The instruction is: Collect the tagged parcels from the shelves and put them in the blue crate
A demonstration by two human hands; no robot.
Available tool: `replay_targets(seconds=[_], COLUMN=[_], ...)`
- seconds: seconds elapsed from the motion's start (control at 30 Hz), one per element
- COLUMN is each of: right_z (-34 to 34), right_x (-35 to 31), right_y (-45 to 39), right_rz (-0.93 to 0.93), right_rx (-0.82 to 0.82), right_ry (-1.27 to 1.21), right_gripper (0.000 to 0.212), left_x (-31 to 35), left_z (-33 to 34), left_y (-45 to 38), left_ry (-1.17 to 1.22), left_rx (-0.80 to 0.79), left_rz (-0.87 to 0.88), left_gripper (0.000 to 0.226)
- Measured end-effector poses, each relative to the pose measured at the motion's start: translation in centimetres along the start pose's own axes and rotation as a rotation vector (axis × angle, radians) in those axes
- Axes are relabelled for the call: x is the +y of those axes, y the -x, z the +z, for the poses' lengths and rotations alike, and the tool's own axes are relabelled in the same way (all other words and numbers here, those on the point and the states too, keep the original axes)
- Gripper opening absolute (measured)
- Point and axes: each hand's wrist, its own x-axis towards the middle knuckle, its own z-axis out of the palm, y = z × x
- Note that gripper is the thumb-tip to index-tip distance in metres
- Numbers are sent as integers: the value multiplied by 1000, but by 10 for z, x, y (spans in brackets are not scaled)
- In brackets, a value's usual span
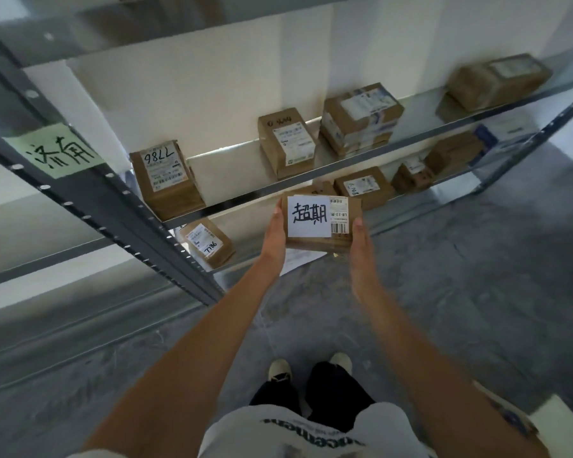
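Note:
A brown cardboard parcel (339,241) with a big white handwritten tag on top is held in front of the metal shelving (311,175), just past the shelf's front edge. My left hand (274,234) grips its left side, thumb over the top edge. My right hand (360,246) holds its right side, thumb on the top corner. No blue crate is in view.
Several untagged brown parcels stand on the middle shelf, among them one marked 7786 (166,180) and a stacked pair (361,117). More parcels (364,188) lie on the shelf below. A green note (58,150) sticks to the grey upright. Grey floor (444,292) spreads to the right.

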Motion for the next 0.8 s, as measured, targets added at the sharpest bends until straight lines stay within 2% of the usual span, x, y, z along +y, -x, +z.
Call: replay_targets(seconds=[0.3, 0.47, 0.67, 0.8], right_z=[-125, -202, -288, -328], right_x=[-11, -7, -12, -12], right_y=[-34, -52, -71, -90], right_rz=[28, 77, 122, 122], right_rx=[265, 391, 526, 603], right_ry=[-33, -46, -99, -108], right_gripper=[43, 60, 57, 71], left_x=[-3, -9, -14, -20], left_z=[139, 232, 329, 384], left_y=[-13, -17, -15, -26], left_ry=[-130, -186, -223, -315], left_rx=[-253, -372, -504, -564], left_rz=[12, -6, 2, 0], left_gripper=[55, 55, 56, 56])
